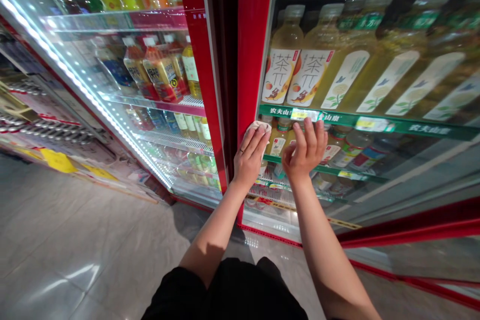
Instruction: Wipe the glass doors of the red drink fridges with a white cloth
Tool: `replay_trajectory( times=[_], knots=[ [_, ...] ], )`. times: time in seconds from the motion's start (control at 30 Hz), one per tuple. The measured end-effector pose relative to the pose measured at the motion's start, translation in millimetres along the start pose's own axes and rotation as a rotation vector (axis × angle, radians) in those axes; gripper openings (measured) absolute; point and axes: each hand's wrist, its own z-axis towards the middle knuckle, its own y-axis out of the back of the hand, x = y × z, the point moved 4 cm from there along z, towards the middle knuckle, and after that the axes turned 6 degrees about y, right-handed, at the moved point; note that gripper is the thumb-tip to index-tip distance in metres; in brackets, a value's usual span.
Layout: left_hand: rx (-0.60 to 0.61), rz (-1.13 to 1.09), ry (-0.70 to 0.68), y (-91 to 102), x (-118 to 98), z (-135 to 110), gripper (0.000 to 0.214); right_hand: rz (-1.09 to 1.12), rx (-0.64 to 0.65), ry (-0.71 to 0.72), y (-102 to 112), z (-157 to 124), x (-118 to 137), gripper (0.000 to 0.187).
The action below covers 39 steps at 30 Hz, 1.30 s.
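My left hand [249,155] lies flat, fingers stretched, pressing a small white cloth [258,125] against the glass door [375,170] of a red drinks fridge, right beside its red frame [252,35]. A ring shows on one finger. My right hand [305,149] rests flat on the same glass just to the right, fingers spread, holding nothing. Behind the glass stand yellow tea bottles [300,60] on a green-edged shelf [375,124].
A second glass-door fridge [150,85] with orange and yellow bottles stands to the left. Farther left are shelves of goods [37,125]. Grey tiled floor [75,250] spreads below. A red base rail [412,225] runs along the right fridge's bottom.
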Motion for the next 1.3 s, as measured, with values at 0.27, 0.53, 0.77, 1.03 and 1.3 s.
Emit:
replay_trajectory(
  times=[0.27,0.53,0.77,1.03,1.3],
  knots=[
    [-0.109,-0.014,0.023,11.3,10.3,13.2,0.073,-0.045,-0.031,0.021,0.7,-0.5,1.7,0.057],
    [-0.059,-0.04,0.012,4.5,-10.0,4.5,0.071,-0.114,-0.18,0.135,4.9,2.2,8.2,0.058],
    [-0.097,-0.059,0.028,8.0,5.2,23.2,0.073,-0.114,-0.224,0.192,12.0,6.9,11.5,0.066],
    [-0.016,-0.026,-0.059,6.6,-4.5,15.0,0.069,-0.071,-0.191,0.176,9.5,4.2,5.1,0.064],
    [-0.072,-0.043,-0.044,15.7,9.1,30.7,0.071,-0.081,-0.092,0.1,6.9,2.6,4.7,0.056]
  ],
)
